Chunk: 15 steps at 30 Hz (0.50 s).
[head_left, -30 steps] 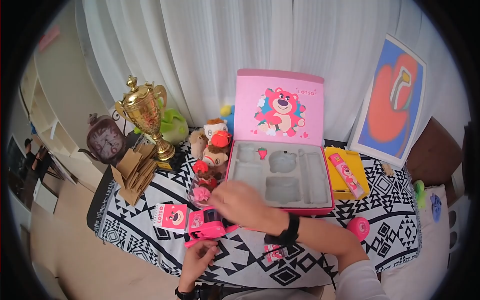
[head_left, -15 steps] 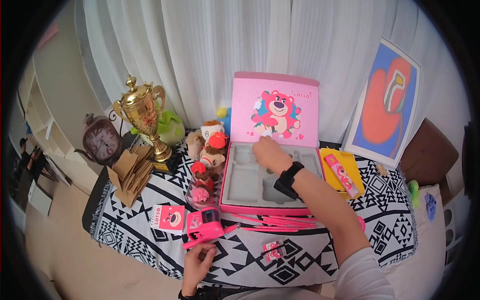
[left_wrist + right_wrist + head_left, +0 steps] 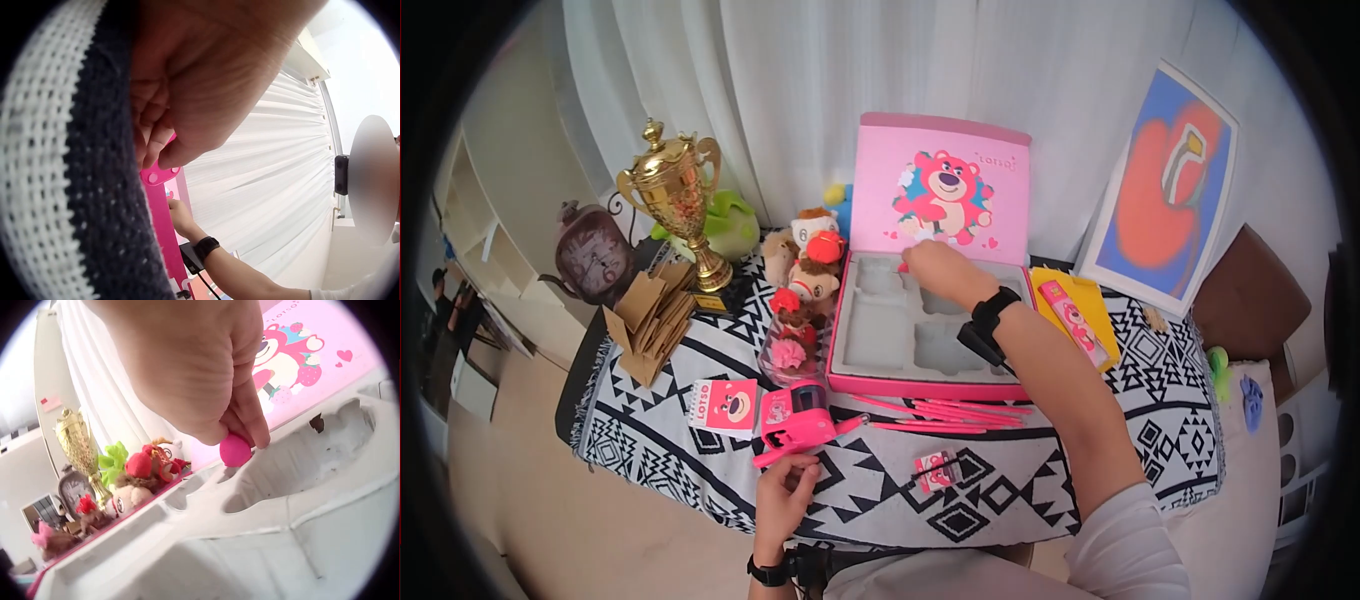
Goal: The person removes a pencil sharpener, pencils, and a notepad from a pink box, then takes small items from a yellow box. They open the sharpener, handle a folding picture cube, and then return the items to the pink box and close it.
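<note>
Inside the open pink box (image 3: 930, 388), the right hand (image 3: 940, 275) reaches to the back of the grey moulded tray (image 3: 156, 550). Its fingertips pinch a small round pink piece (image 3: 235, 450), low over a small recess beside a larger hollow. On the cloth, the left hand (image 3: 785, 497) lies loosely curled, its fingertips beside the lower edge of a pink toy-like device (image 3: 797, 418); whether they touch it cannot be told. In the left wrist view the left hand (image 3: 206, 81) covers part of a pink object.
Left of the box stand plush toys (image 3: 810, 270), a gold trophy (image 3: 675, 190) and folded cardboard (image 3: 650, 325). In front lie pink sticks (image 3: 940, 412), a notebook (image 3: 725, 407) and a small packet (image 3: 935, 472). A pink tube (image 3: 1072, 320) lies on yellow at the right.
The right hand has moved from above the pink device to the back of the tray and now pinches the small pink piece. The left hand has stayed beside the device.
</note>
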Motion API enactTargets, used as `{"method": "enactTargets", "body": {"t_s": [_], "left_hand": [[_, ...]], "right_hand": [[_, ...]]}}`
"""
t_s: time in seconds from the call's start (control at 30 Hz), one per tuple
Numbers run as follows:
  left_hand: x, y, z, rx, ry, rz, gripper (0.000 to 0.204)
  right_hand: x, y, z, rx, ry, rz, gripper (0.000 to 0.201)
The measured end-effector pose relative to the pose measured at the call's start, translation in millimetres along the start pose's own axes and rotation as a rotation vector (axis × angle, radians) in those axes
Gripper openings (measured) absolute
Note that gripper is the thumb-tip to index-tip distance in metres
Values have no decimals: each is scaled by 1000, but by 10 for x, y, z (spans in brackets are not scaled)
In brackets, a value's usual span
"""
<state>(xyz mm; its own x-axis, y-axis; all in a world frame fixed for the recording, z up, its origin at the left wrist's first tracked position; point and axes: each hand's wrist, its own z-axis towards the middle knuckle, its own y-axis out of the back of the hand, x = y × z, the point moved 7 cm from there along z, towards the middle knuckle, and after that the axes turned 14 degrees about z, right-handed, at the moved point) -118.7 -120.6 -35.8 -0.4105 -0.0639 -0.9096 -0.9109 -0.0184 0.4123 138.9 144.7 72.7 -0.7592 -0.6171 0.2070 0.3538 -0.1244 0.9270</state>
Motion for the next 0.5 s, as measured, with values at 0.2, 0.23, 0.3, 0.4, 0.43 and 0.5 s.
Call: {"method": "enactTargets", "body": {"t_s": [0.2, 0.23, 0.3, 0.4, 0.43, 0.5], "left_hand": [[-39, 3, -7, -21, 0, 1, 11], [-42, -3, 5, -9, -3, 21, 13], [-65, -50, -40, 11, -4, 42, 15], [-398, -267, -148, 142, -202, 175, 40], [-582, -373, -201, 163, -298, 232, 44], [-1002, -643, -268, 165, -504, 374, 53]], "right_hand": [[593, 641, -636, -131, 16, 267, 18], [777, 778, -893, -90, -1, 335, 17], [1033, 798, -1508, 22, -49, 423, 16], [1145, 664, -2291, 64, -192, 511, 15], [1116, 609, -2497, 1, -263, 531, 15], [1003, 461, -2832, -115, -393, 544, 15]]}}
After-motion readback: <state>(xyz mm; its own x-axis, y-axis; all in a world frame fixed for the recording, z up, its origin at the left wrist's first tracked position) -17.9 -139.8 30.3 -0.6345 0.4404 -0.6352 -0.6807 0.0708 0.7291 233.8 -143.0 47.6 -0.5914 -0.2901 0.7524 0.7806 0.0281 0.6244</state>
